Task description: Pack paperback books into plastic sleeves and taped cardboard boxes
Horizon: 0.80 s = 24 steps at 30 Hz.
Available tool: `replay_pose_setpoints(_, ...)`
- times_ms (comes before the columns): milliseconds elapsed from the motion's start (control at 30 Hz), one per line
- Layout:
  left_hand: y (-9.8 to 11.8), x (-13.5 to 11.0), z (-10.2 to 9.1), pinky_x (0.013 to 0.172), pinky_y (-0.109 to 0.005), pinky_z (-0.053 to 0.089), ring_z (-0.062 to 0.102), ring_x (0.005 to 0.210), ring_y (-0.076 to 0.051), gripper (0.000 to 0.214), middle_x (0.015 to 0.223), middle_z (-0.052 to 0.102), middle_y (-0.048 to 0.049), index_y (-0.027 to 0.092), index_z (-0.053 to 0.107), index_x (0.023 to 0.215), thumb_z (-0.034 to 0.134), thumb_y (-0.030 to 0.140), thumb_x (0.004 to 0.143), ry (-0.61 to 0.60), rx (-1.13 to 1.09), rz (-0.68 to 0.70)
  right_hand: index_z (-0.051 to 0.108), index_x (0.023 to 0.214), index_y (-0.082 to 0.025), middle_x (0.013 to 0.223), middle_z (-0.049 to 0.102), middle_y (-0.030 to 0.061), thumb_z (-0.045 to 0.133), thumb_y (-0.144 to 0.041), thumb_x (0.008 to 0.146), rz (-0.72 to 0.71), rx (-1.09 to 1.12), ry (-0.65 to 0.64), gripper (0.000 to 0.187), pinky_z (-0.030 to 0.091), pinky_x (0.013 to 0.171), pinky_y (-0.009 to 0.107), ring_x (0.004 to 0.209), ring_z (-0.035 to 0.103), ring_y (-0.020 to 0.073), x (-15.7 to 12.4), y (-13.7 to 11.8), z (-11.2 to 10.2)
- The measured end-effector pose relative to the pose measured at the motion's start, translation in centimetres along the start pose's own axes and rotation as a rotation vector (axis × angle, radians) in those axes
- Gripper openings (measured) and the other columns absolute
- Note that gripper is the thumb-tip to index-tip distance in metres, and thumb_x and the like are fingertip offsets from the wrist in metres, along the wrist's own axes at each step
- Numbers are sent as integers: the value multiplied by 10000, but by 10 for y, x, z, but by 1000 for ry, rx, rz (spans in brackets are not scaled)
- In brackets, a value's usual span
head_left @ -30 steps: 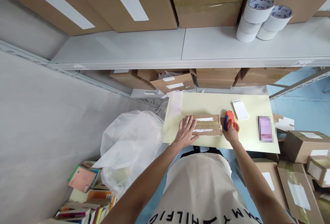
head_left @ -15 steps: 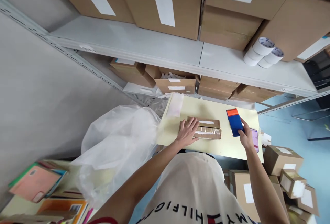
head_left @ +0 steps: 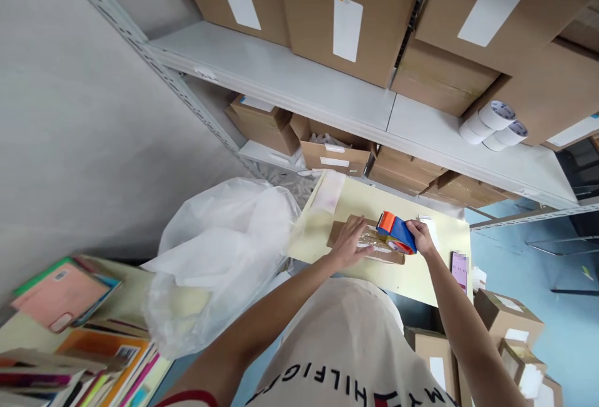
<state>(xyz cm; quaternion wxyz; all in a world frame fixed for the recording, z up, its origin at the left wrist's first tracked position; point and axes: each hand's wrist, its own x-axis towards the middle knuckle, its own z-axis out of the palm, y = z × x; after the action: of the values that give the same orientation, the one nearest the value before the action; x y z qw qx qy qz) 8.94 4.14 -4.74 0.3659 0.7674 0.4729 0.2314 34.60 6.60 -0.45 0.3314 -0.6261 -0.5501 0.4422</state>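
A flat brown cardboard parcel (head_left: 337, 230) with white tape strips lies on a pale yellow table (head_left: 412, 273). My left hand (head_left: 350, 245) rests flat on its left half, fingers spread. My right hand (head_left: 421, 236) grips an orange and blue tape dispenser (head_left: 395, 233), held over the parcel's right part. Whether the dispenser touches the cardboard I cannot tell.
A phone (head_left: 459, 266) and a white pad (head_left: 428, 223) lie on the table's right side. A white plastic bag (head_left: 219, 251) bulges at the left. Books (head_left: 70, 326) are stacked bottom left. Tape rolls (head_left: 493, 121) and big boxes sit on the grey shelf (head_left: 327, 95). Small boxes (head_left: 508, 319) stand right.
My right hand lifted the tape dispenser off to the right, then brought it back left over the parcel. My left hand stayed on the parcel. The camera tilted and swung.
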Motion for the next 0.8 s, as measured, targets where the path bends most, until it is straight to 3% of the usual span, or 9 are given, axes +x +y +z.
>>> replay_pose_setpoints(100, 15, 15, -2, 947, -380, 520, 594, 1207, -263, 662, 1413, 522, -175, 167, 429, 1430, 478, 564, 904, 55, -533, -285, 590, 569, -180, 482, 485, -12, 556, -792, 672, -16, 11, -10, 622, 369, 444, 265, 460, 410, 118, 0, 2, -4)
replay_pose_setpoints(167, 23, 27, -4, 807, -323, 560, 691, 1017, -222, 563, 1260, 646, -141, 178, 559, 1312, 464, 563, 912, 4, -831, -444, 608, 575, -173, 485, 493, -6, 558, -786, 678, -23, -3, -31, 623, 378, 445, 269, 462, 425, 124, -1, 2, -6)
replay_pose_setpoints(233, 28, 37, -7, 740, -295, 556, 715, 887, -201, 457, 1065, 729, -103, 164, 677, 1120, 552, 529, 875, -15, -963, -524, 642, 603, -163, 501, 525, 5, 562, -771, 692, -24, -20, -55, 620, 401, 454, 275, 471, 461, 136, -1, 2, -6)
replay_pose_setpoints(367, 31, 46, -7, 682, -272, 546, 703, 720, -175, 230, 749, 741, -35, 157, 730, 776, 701, 385, 787, 50, -906, -526, 700, 668, -159, 579, 641, 35, 555, -776, 696, -39, -61, -73, 635, 475, 508, 303, 531, 568, 180, -3, -1, -3)
replay_pose_setpoints(500, 21, 40, -9, 697, -286, 567, 695, 657, -159, 147, 699, 731, -25, 157, 724, 716, 703, 284, 786, 54, -853, -521, 749, 758, -167, 707, 737, 64, 559, -717, 742, -75, -166, -86, 582, 537, 593, 334, 645, 666, 235, -6, -9, -4)
replay_pose_setpoints(700, -30, 10, -44, 697, -292, 578, 688, 620, -145, 204, 726, 738, -59, 138, 692, 742, 717, 337, 781, 169, -703, -688, 785, 787, -217, 813, 779, 59, 573, -608, 783, -107, -408, -99, 444, 575, 688, 351, 724, 719, 259, -14, -7, -34)
replay_pose_setpoints(800, -53, -1, -53, 679, -276, 572, 692, 628, -142, 218, 749, 743, -67, 138, 678, 750, 697, 351, 792, 162, -651, -717, 785, 781, -225, 784, 780, 51, 559, -604, 782, -77, -484, -88, 442, 573, 665, 350, 702, 722, 259, -15, 0, -45)
